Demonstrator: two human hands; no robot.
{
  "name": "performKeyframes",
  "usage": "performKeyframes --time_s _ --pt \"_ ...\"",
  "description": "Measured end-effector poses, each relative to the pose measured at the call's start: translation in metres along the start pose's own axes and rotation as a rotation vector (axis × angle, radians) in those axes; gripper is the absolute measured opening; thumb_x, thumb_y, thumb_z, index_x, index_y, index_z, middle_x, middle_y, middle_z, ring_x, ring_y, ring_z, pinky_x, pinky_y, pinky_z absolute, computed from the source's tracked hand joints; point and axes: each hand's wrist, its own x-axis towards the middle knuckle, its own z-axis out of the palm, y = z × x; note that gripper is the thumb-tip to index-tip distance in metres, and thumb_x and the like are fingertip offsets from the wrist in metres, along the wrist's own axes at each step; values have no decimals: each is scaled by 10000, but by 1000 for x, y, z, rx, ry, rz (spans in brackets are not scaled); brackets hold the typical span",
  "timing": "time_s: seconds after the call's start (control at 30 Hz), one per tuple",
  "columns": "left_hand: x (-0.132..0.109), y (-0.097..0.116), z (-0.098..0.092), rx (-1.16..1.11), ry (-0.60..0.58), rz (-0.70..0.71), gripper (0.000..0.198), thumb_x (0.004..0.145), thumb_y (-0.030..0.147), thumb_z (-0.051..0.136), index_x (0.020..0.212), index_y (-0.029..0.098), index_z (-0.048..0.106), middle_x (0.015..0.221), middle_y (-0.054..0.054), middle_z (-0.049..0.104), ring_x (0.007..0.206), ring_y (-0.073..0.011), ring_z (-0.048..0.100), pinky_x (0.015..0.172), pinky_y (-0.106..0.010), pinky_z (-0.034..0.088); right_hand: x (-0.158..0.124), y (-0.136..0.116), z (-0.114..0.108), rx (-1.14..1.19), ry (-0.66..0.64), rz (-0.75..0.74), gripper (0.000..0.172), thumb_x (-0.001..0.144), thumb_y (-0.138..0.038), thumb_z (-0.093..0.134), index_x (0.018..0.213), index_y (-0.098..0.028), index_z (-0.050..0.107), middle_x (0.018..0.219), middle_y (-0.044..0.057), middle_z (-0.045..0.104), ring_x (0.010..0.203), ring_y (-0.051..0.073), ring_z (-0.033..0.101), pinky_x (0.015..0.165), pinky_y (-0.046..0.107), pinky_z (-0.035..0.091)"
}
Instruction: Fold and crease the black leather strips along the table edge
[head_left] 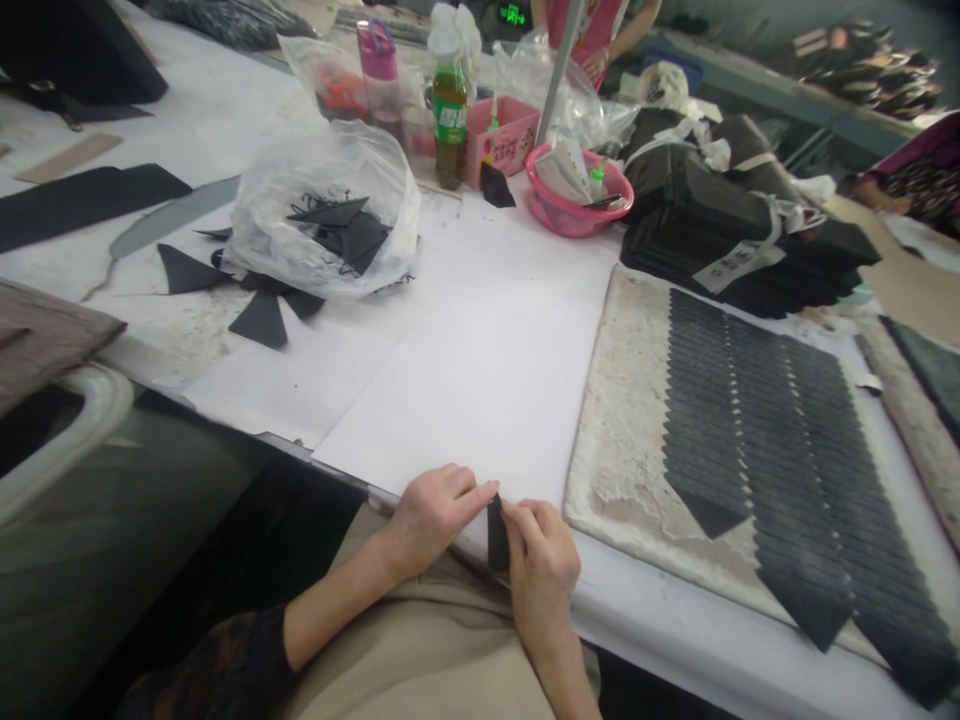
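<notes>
The black piece (496,541) is a small, dark strip, longer than it is wide, with a plain, dull surface. It is held by its upper part at the front edge of the worktop (469,370), its length running from the worktop side toward the person. The long left side shows as a nearly straight line; the upper part of the right side is covered. The top end is partly hidden, so its outline is unclear. The lower end reaches about the worktop's front edge; whether it touches the worktop, or is folded, cannot be told.
</notes>
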Motion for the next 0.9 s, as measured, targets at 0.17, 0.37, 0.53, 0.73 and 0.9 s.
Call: performKeyframes --time_s 0.17,0.37,0.53,0.73,0.9 --pt "-3 -1 2 31 38 37 171 966 156 483 1043 182 633 749 -17 532 705 -150 505 615 -271 404 0 1 0 -69 22 -72 194 972 -209 496 961 -242 688 832 35 604 758 165 526 696 289 389" --pt "-4 -2 3 20 10 33 166 963 152 493 1059 177 626 770 -22 540 722 -157 509 626 -285 413 -2 4 0 -89 13 -106 213 975 -201 493 1058 -258 682 869 41 618 774 168 528 714 301 401" --pt "-1 -1 0 25 39 48 189 969 147 472 1085 168 619 761 -21 540 704 -148 512 608 -272 420 -4 7 2 -91 -10 -110 229 974 -189 495 1103 -266 667 910 45 617 808 170 536 747 306 416" --pt "-2 -1 0 36 15 46 183 969 153 474 1073 168 623 767 -26 540 713 -155 510 619 -281 421 -4 7 3 -110 -9 -132 239 961 -156 509 1112 -258 662 907 46 617 805 172 531 744 307 413" --pt "-3 -2 2 28 2 38 167 966 150 489 1065 170 623 778 -26 541 722 -161 490 625 -291 401 -3 5 1 -120 1 -155 241 962 -146 502 1115 -246 659 908 48 619 795 168 524 735 300 411"
